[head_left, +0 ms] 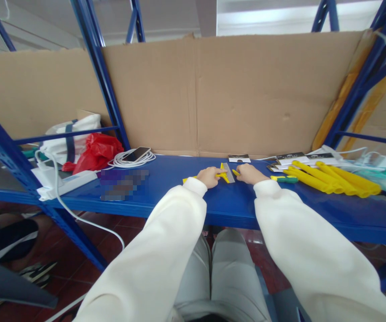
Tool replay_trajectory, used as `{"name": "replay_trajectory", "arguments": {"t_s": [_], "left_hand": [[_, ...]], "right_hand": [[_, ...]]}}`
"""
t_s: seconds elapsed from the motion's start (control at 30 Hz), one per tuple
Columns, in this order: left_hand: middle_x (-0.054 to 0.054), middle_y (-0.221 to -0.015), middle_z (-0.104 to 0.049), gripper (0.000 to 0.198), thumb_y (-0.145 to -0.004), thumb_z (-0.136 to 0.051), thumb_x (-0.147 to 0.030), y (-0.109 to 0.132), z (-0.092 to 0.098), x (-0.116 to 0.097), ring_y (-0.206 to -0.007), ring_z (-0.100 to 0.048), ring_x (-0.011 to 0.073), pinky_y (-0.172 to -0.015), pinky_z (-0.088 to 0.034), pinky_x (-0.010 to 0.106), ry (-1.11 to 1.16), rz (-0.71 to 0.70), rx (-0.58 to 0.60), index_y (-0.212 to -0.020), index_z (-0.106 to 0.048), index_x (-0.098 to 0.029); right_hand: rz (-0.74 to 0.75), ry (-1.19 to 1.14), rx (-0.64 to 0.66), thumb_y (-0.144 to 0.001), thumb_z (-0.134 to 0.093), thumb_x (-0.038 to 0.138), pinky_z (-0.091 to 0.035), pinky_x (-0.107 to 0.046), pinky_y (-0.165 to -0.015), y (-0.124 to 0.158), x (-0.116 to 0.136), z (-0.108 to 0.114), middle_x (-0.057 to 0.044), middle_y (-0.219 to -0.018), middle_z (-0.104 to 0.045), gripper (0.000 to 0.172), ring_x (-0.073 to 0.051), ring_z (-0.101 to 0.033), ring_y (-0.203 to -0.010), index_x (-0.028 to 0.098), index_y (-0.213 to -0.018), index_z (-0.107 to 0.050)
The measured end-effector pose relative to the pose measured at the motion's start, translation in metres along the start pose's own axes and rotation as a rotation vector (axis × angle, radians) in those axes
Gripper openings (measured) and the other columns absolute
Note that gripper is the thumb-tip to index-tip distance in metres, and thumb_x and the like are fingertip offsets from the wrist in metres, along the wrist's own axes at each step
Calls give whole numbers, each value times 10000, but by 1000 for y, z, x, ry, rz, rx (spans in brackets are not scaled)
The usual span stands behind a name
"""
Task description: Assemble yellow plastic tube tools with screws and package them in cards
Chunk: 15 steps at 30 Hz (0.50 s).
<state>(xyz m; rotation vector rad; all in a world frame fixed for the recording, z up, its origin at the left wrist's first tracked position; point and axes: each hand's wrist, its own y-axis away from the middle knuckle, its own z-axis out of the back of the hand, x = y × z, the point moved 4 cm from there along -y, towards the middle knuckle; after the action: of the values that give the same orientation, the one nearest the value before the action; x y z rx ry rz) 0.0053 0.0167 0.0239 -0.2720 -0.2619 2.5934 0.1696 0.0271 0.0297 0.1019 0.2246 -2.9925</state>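
Observation:
My left hand (208, 177) is closed around the yellow handle of a scraper (228, 172) with a flat grey metal blade. The handle's end sticks out to the left of my fist. The blade points right, towards my right hand (248, 173), whose fingers are pinched on a small yellow piece (235, 172) close to the blade. Most of that piece is hidden by my fingers, so its kind does not show. Beside my right wrist lies a green-and-yellow tool handle (284, 179). Behind my hands is a small black-and-white card (239, 158).
On the blue shelf (176, 203), several yellow rolled tubes (330, 179) and packaged cards (292, 159) lie right. Left are a coiled white cable (122, 159), a phone (137, 154), a red bag (97, 151) and a power strip (75, 181). Cardboard (246, 94) stands behind. Someone's leg (15, 237) shows lower left.

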Motion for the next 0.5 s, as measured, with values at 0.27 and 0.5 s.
{"name": "replay_trajectory", "arguments": {"t_s": [0.27, 0.5], "left_hand": [[-2, -1348, -685, 497, -940, -581, -211, -1, -1, 2, -1227, -651, 219, -1022, -514, 296, 10, 4, -13, -1401, -611, -395], [-8, -1347, -686, 495, -941, -577, -203, 0, -1, 2, -1229, -649, 218, -1017, -514, 292, 16, 10, -11, -1395, -617, -393]], "right_hand": [[-103, -46, -41, -869, -592, 117, -504, -315, -859, 1, -10, -5, -233, -1136, -726, 278, -304, -688, -1114, 103, -1111, -728], [-198, -349, -251, -849, -632, 209, -496, -289, -754, -7, -27, -5, -116, -920, -764, 96, -253, -712, -933, 180, -817, -717]]}}
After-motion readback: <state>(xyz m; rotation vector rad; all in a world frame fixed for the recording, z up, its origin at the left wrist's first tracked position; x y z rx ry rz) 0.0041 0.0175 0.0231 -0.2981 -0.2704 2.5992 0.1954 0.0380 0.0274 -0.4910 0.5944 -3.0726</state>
